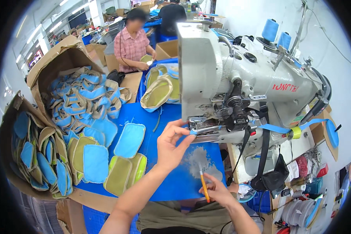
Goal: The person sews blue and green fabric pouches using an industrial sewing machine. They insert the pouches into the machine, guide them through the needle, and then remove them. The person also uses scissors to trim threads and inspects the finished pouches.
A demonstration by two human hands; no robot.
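Observation:
At the sewing machine's [201, 58] work arm, my left hand [169, 146] is closed in a pinch. Its thumb and index finger meet at a short blue tape end [193, 132] beside the metal fittings. Lower down, my right hand [219, 192] holds a slim orange-handled tool [204, 188] with a pale shaft pointing away from me; its exact kind is unclear. A grey worn patch [210, 165] of the blue table lies behind that tool. Left of my left arm are a light blue rounded panel [130, 139] and olive-green panels [120, 175] with pale edges.
Cardboard boxes hold blue and beige strips [85, 95] and stacked panels [46, 165] at left. Blue tape runs from a roll [331, 133] past a yellow ring [295, 133] to the machine. Across the table, a person [132, 46] handles a green piece near bundled pouches [156, 91].

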